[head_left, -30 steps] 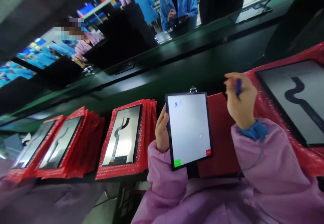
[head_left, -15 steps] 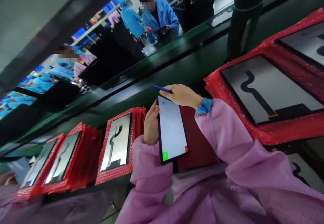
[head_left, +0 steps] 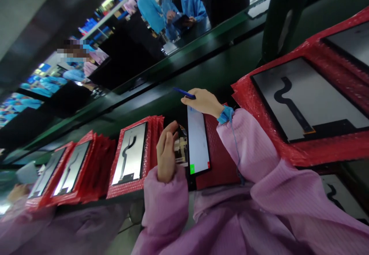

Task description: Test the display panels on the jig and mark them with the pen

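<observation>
My right hand point(head_left: 203, 102) is closed round a blue pen point(head_left: 184, 92), whose end points left. It is over the far end of a lit display panel point(head_left: 198, 141), white with a green and a red square at its near corners. Whether that hand also touches the panel, I cannot tell. My left hand point(head_left: 166, 153) is open, fingers loosely extended, a little left of the panel. Between them shows part of a circuit board point(head_left: 181, 149), partly covered by my fingers. A dark red mat point(head_left: 220, 151) lies beside the panel under my right forearm.
On the right, large panels with black ribbon cables point(head_left: 308, 97) rest on red bubble-wrap bags point(head_left: 245, 84). Several more bagged panels point(head_left: 131, 153) stand in stacks at left. A dark green post point(head_left: 278, 20) rises at the back. People in blue point(head_left: 184, 1) work beyond; another person's hand point(head_left: 17, 192) is far left.
My left hand has let go of the panel's edge and moved left and nearer, uncovering the circuit board. The panel sits slightly farther right. My right hand keeps the pen, a little higher.
</observation>
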A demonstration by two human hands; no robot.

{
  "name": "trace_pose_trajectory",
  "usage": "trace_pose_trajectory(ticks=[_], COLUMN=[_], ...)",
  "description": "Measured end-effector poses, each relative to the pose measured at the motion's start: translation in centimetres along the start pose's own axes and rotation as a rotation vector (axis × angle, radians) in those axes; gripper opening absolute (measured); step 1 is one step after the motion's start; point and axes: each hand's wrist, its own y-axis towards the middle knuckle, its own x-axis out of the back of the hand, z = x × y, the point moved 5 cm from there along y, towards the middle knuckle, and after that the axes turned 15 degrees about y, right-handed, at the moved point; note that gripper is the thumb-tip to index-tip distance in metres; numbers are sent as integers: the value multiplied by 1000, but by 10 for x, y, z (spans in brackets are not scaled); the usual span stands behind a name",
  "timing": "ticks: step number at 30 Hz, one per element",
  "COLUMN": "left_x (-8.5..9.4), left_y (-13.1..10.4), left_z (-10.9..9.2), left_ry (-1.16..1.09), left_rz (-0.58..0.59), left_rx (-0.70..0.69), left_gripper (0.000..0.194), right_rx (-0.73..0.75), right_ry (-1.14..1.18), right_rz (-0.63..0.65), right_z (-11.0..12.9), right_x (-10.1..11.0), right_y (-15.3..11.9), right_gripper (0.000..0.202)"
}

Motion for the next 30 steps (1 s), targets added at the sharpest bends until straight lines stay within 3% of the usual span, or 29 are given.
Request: trace_pose_trajectory(ticks=[2,4,6,9,16,30], left_x=[19,26,21,4,-21,-26], left_y=[-25,-50,-71,-90,-93,-92], left_z=[30,57,79,99,104,103], left_ry=[205,477,664,773,805,919], left_rz=[-154,-242,-239,-166,-34,-58], left_rx=[-15,-95,-165,-227,-190,-184], left_gripper=[33,28,27,28,43,46], right_rx=[-34,-52,-52,-43,-41,-24], right_ry=[-35,-93,-144,-156,-154,-238], right_rz=[7,-5,-16,-24,-49,-89], right_z=[2,4,7,7,7,8], right_x=[4,9,12,12,10,9], right_y=[-1,-3,-4,-3,-1,-6], right_gripper=[31,29,30,30,29,29])
